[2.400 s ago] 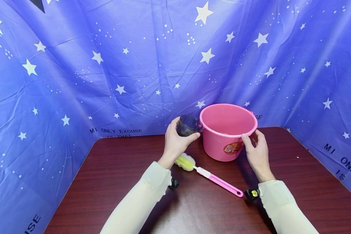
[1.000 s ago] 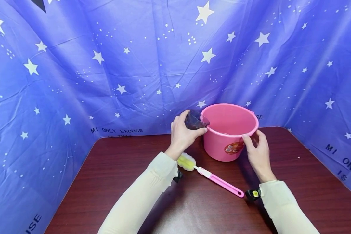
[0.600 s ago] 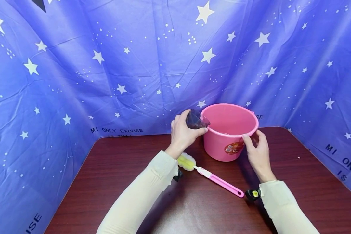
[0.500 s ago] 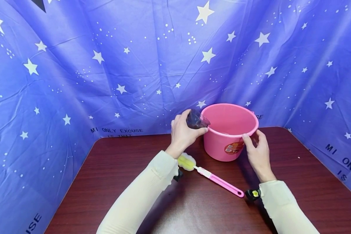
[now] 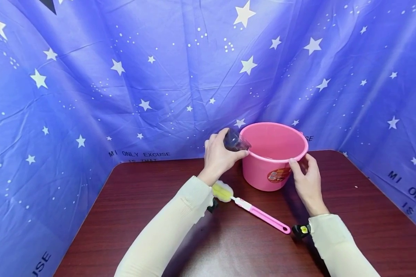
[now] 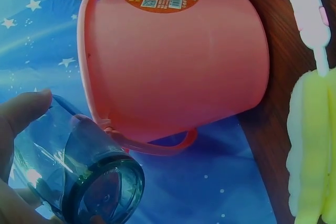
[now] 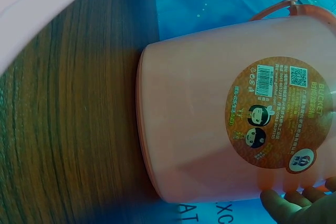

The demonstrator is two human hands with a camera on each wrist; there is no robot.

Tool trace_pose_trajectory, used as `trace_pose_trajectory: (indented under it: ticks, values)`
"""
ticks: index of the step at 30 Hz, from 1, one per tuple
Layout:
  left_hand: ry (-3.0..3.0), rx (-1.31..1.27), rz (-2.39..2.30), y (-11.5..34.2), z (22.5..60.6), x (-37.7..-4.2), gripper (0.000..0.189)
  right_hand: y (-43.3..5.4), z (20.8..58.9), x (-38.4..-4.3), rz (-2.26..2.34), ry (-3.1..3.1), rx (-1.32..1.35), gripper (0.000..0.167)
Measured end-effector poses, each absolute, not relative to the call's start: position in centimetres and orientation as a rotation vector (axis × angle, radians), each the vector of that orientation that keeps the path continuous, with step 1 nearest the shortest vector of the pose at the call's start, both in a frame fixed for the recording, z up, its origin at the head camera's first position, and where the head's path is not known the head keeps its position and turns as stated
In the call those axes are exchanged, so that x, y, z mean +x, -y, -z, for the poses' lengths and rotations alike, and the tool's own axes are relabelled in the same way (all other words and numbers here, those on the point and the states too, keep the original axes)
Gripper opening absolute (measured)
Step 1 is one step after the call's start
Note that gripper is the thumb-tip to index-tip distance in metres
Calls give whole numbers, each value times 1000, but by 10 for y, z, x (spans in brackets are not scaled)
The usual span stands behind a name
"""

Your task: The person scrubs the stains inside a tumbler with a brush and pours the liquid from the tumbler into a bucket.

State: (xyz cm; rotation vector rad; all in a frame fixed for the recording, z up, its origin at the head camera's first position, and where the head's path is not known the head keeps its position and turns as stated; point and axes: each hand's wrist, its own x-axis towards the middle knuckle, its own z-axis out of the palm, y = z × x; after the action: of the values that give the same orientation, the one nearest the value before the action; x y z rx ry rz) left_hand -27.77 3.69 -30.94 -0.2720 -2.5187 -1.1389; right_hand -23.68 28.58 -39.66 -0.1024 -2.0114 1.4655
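My left hand (image 5: 219,156) grips a dark see-through glass (image 5: 236,141) between thumb and fingers. The glass is tipped far over, its mouth at the left rim of a pink bucket (image 5: 258,173); in the left wrist view its round base (image 6: 107,187) faces the camera. My right hand (image 5: 307,182) holds the bucket's right side, thumb near the rim and fingers around the wall. The bucket stands upright, with an orange label (image 7: 278,114) on its front. A sponge cleaning brush (image 5: 268,219) with a pink-and-white handle and a yellow-and-white head lies in front of it.
The dark red wooden table (image 5: 142,215) reaches back to a blue curtain (image 5: 176,77) with white stars, which hangs behind and at both sides. The bucket's pink carry handle (image 6: 157,148) hangs down on its left side.
My left hand has moved right to the bucket and tipped the glass from nearly upright toward its opening, tilting slightly more in the last half second. My right hand stays on the bucket.
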Motion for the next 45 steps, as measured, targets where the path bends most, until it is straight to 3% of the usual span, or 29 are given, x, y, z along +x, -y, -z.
trace_pose_trajectory:
  ticks: [45]
  values:
    - [2660,-278,905,-39,292,-281,91,-284,395,-236,-1453,2008,-107,53]
